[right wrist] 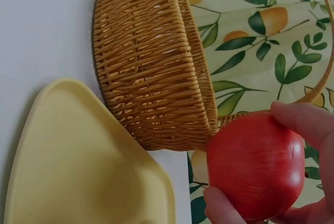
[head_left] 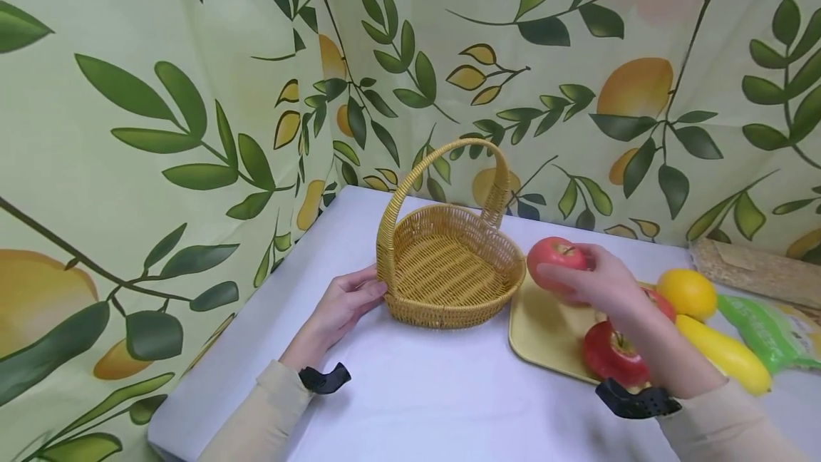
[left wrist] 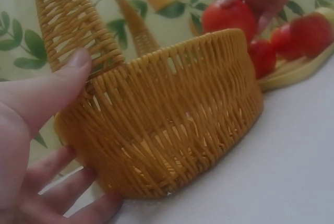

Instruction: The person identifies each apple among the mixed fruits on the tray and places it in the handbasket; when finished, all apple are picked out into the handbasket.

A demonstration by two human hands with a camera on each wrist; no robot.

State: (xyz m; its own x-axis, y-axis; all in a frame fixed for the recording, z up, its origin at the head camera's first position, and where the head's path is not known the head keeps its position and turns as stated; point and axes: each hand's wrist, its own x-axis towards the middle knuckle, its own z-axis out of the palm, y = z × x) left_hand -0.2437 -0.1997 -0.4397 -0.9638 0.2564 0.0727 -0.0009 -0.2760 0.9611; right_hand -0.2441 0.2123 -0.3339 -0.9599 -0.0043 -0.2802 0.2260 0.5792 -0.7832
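A golden woven basket (head_left: 452, 305) with a tall arched handle stands upright with nothing inside it. My left hand (head_left: 346, 305) holds its left end; in the left wrist view the thumb presses the foot of the handle and other fingers touch the lower wall. My right hand (head_left: 606, 280) grips a red apple (head_left: 556, 262) between thumb and fingers, raised above the tan tray (head_left: 539, 334) just right of the basket. In the right wrist view, the held apple (right wrist: 255, 166) overlaps the basket's rim. Two more red apples, one in front (head_left: 612, 355), lie on the tray, partly hidden by my right forearm.
Right of the tray are an orange (head_left: 686, 293) and a long yellow fruit (head_left: 727, 355). Beyond them lie a green packet (head_left: 763, 330) and a brown textured packet (head_left: 757, 269). Leaf-printed cloth (head_left: 398, 184) borders the white table (head_left: 410, 391) at the back and left.
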